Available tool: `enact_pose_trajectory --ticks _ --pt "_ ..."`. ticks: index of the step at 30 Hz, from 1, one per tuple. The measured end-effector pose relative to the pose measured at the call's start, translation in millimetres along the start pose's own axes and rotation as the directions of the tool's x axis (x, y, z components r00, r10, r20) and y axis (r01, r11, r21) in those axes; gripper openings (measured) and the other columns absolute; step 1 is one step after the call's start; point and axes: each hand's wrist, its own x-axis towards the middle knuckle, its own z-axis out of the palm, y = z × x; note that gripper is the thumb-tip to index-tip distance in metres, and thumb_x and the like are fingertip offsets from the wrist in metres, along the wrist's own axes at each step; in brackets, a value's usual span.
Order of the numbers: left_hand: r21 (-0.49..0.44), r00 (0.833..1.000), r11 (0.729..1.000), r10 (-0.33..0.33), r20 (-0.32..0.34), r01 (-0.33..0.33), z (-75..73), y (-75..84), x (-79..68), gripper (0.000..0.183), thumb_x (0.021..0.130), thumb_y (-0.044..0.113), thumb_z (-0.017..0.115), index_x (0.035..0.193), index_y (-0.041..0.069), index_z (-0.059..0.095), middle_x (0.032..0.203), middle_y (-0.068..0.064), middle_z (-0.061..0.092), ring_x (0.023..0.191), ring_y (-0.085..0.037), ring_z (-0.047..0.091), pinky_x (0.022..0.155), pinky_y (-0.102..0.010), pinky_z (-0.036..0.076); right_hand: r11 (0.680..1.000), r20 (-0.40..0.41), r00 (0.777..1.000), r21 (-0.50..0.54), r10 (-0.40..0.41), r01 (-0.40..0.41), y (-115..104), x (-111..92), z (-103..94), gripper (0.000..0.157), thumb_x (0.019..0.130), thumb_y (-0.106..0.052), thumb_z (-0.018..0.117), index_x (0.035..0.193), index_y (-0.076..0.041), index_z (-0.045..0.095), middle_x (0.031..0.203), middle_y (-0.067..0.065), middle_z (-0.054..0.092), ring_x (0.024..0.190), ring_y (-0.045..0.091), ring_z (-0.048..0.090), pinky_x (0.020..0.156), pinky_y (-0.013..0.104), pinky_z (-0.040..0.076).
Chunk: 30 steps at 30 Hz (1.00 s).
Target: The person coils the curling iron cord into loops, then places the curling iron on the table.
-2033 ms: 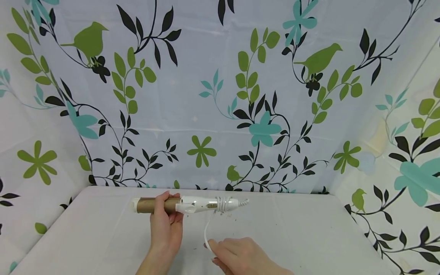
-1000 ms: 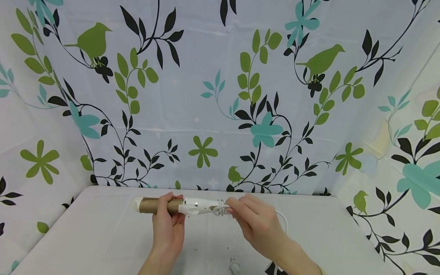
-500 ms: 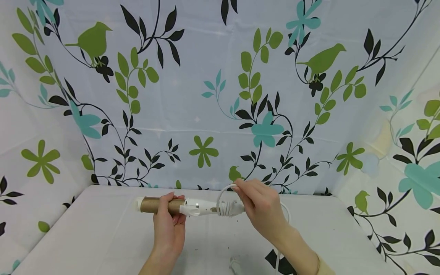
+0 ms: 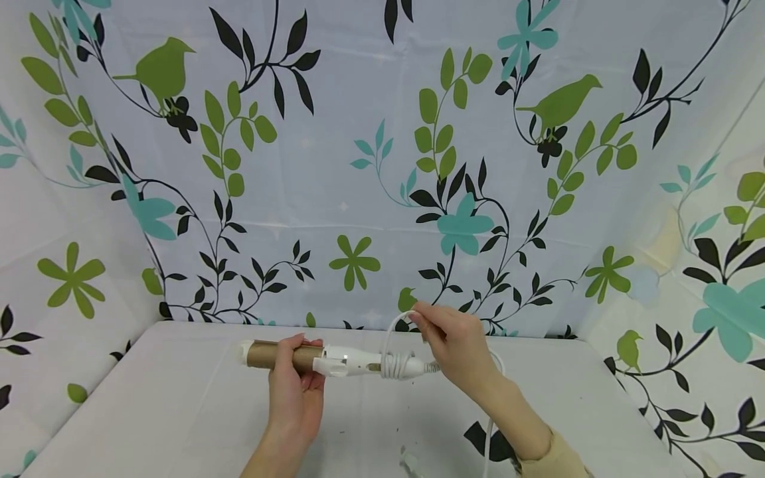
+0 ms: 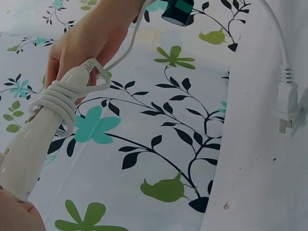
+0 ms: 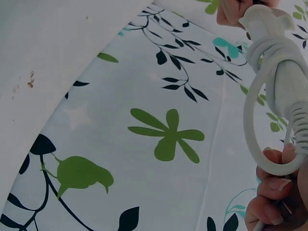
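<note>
A curling iron (image 4: pixel 349 362) with a brown barrel and a white handle lies crosswise above the table, barrel to the left. My left hand (image 4: pixel 295 398) grips the barrel close to the handle. Several turns of white power cord (image 4: pixel 396 365) wrap the handle's right part. My right hand (image 4: pixel 457 345), raised just above the handle's tail end, pinches the cord between thumb and fingertips. From there a loose loop arches down to the turns. The right wrist view shows this loop beside the right hand's curled fingers (image 6: pixel 267 209). In the left wrist view, the cord's plug (image 5: pixel 287 101) hangs prongs down.
Beneath the hands is a white table (image 4: pixel 179 411) with small dark specks. A patterned cloth (image 4: pixel 323 166) with birds, leaves and flowers rises behind it and at both sides. A dark device (image 5: pixel 178 12) sits at the right wrist.
My right hand has moved up from below the handle, carrying the cord over it, and now lifts a taller loop. The left hand keeps its grip on the barrel.
</note>
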Motion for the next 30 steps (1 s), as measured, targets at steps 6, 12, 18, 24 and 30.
enact_pose_trajectory --ticks 6,12,18,24,30 --pt "0.006 1.0 1.0 0.0 0.003 0.0 0.2 -0.9 -0.5 0.022 0.104 0.03 0.044 0.118 0.015 0.038 0.099 0.006 0.056 0.104 -0.01 0.043 0.096 -0.022 0.034 0.965 0.163 0.968 0.149 0.192 -0.217 8.9 -5.9 2.7 0.006 0.093 -0.008 0.069 0.094 -0.011 0.074 0.061 -0.005 0.058 0.049 -0.001 0.04 0.047 0.015 0.033" --pt "0.009 1.0 1.0 -0.002 0.015 0.002 0.4 -1.0 -1.3 0.023 0.104 0.03 0.045 0.119 0.015 0.038 0.103 0.005 0.054 0.111 -0.013 0.041 0.102 -0.025 0.032 0.786 0.399 0.809 0.274 0.432 -0.555 18.8 -15.9 3.8 0.017 0.097 -0.022 0.066 0.1 -0.01 0.078 0.062 0.004 0.063 0.045 0.004 0.032 0.046 0.023 0.03" --pt "-0.003 0.999 1.0 -0.027 0.031 0.027 0.5 -1.5 -2.1 0.025 0.104 0.031 0.045 0.12 0.013 0.039 0.106 0.004 0.052 0.116 -0.013 0.038 0.105 -0.024 0.031 0.594 0.529 0.679 0.354 0.509 -0.722 25.9 -22.6 8.5 0.022 0.097 -0.024 0.066 0.1 -0.005 0.077 0.065 0.004 0.06 0.053 0.007 0.04 0.049 0.021 0.033" --pt "-0.004 0.999 0.999 -0.034 0.042 0.034 0.1 -2.5 -1.9 0.027 0.104 0.033 0.045 0.12 0.013 0.039 0.108 0.005 0.052 0.119 -0.012 0.037 0.106 -0.024 0.03 0.387 0.628 0.522 0.353 0.577 -0.852 21.2 -30.6 19.5 0.035 0.095 -0.03 0.068 0.11 0.002 0.074 0.091 0.005 0.073 0.074 0.008 0.059 0.063 0.021 0.048" --pt "-0.007 0.998 0.999 -0.033 0.053 0.033 1.0 -2.2 -3.1 0.025 0.104 0.033 0.046 0.118 0.013 0.041 0.109 0.004 0.051 0.117 -0.011 0.036 0.104 -0.023 0.03 0.285 0.67 0.476 0.382 0.569 -0.879 9.8 -40.2 33.0 0.036 0.096 -0.024 0.068 0.114 0.007 0.07 0.094 0.004 0.076 0.076 0.007 0.062 0.061 0.021 0.048"
